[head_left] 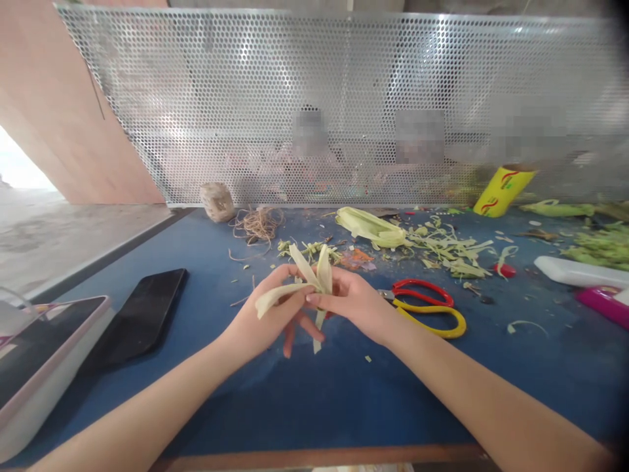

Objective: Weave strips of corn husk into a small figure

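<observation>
Both of my hands meet over the middle of the blue table (pixel 304 400). My left hand (pixel 268 314) pinches a bundle of pale green leaf strips (pixel 314 272), and several strips fan out upward, leftward and downward from it. My right hand (pixel 356 298) grips the same bundle from the right, fingers curled around it. Red and yellow scissors (pixel 427 305) lie just right of my right hand.
A black phone (pixel 140 314) and a white-edged device (pixel 39 357) lie at the left. Twine (pixel 255 226) and a twine ball (pixel 217 201) sit at the back. Leaf scraps (pixel 442 246), a yellow bottle (pixel 501 190) and a perforated metal screen (pixel 344 105) stand beyond; people sit behind it.
</observation>
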### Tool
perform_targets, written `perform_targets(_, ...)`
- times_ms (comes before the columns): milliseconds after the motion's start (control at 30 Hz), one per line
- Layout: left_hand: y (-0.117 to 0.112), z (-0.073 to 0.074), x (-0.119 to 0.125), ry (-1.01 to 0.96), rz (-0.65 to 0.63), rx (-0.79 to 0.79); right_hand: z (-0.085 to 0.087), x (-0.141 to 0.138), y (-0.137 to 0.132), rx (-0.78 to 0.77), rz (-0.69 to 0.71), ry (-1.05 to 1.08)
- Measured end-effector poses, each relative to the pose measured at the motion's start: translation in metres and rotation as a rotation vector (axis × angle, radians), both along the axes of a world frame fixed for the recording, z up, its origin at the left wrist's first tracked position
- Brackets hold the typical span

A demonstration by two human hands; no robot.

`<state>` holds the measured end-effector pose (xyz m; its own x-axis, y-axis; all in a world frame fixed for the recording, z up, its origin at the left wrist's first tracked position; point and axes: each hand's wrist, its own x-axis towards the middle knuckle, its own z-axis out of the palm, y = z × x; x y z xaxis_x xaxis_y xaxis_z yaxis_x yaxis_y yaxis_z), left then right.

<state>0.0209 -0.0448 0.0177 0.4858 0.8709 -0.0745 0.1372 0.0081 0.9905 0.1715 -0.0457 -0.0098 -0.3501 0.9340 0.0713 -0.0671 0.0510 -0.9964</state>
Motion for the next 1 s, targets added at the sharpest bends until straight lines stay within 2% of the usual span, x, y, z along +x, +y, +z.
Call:
perform_targets(167,0.003,-0.004,-0.001,0.066,0.102,0.029,-0.004,-0.001,-0.001,-0.087,-0.017,0.033)
perform_targets(333,0.005,-0.002,0.0,0.114,0.022,-0.051,-0.005,0.001,0.001,-0.07,-0.056,0.038)
perform_targets(500,0.006,-0.004,0.0,0.005,-0.059,0.027,-0.001,0.002,0.002,-0.094,-0.09,0.091)
perform_targets(767,0.01,-0.011,-0.003,-0.008,0.038,0.043,0.001,0.005,0.002,0.0,-0.002,0.084)
perform_targets(867,0.009,-0.01,-0.002,0.01,0.02,0.036,0.001,0.007,0.004,0.013,-0.051,0.142)
perform_targets(1000,0.006,-0.006,-0.002,0.033,0.001,0.067,0.005,0.009,0.006,-0.059,-0.129,0.257)
